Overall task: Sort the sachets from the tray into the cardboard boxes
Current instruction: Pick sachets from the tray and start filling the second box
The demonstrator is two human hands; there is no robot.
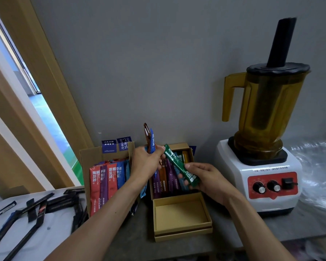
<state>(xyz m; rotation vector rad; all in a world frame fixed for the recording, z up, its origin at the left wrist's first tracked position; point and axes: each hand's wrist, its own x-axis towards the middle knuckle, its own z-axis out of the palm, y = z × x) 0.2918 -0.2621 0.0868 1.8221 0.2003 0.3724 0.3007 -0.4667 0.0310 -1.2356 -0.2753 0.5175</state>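
My left hand (145,162) grips a blue sachet (152,141) and a brown sachet (146,132) upright above the gap between two cardboard boxes. My right hand (207,178) holds a green sachet (179,164) slanted over the right cardboard box (190,147), which contains purple, orange and green sachets. The left cardboard box (87,157) holds red, purple and blue sachets standing in a row. A white tray (60,223) at lower left carries several long black sachets (36,210).
A yellow cardboard lid (181,230) lies open-side up in front of the right box. A white blender (260,174) with an amber jug stands to the right, with crinkled clear plastic (316,166) beyond it. A grey wall is behind; a window frame runs along the left.
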